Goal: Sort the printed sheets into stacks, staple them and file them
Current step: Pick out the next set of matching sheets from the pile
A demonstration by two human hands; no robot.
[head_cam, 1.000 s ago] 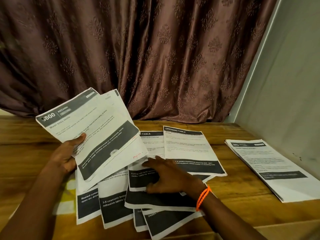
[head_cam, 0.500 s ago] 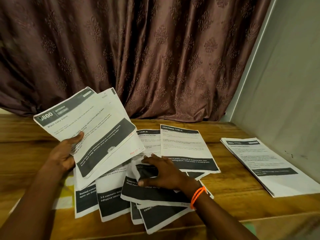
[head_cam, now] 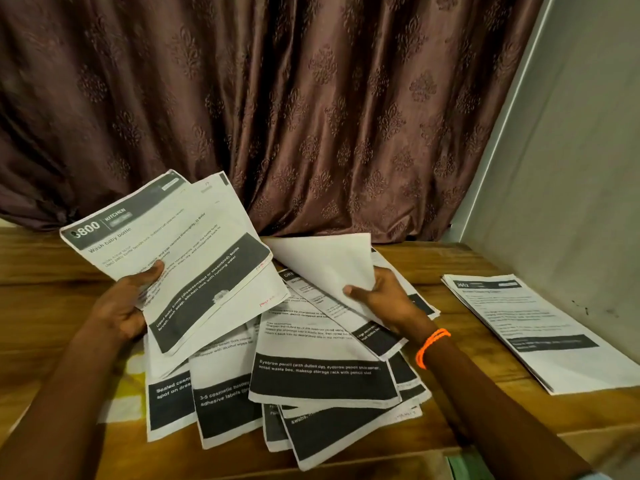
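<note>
We hold papers in both hands above a wooden table (head_cam: 52, 306). Our left hand (head_cam: 121, 306) grips a small bundle (head_cam: 173, 258) of printed sheets, thumb pressed on top and fingers curled beneath. We can count at least three sheets fanned in this bundle. The top one has a dark header reading "800" and "KITCHEN", then the title "Wash baby bottle". A dark band lower down begins "Used baby bottle (disassembled or assembled), bottle brush, dish soap, kitchen sink with running water". Small red handwriting sits near the corner of two of these sheets, too small to read.

Our right hand (head_cam: 384, 299), with an orange band (head_cam: 433, 346) on its wrist, pinches a single sheet (head_cam: 329, 268) between thumb and fingers. Its blank white back faces us, and it is lifted clear of the papers beneath.

Under both hands a loose pile (head_cam: 311, 386) of overlapping sheets is spread on the table, at least seven by our count. Each has a dark band with white text. One reads "Eyebrow pencil (with dulled tip), eyebrow pencil sharpener, small waste box, makeup storage rack with pencil slot". Others show fragments: "Sealed cosm… spot on dres…", "3-5 cosmetic bottles… adhesive labels", "swabs". One header begins "DRE".

Well apart, to the right near a grey wall (head_cam: 571, 168), lies one neat stack (head_cam: 540, 334) of sheets; its header number looks like "2652", the rest too blurred to read. A patterned brown curtain (head_cam: 277, 98) hangs behind the table.
</note>
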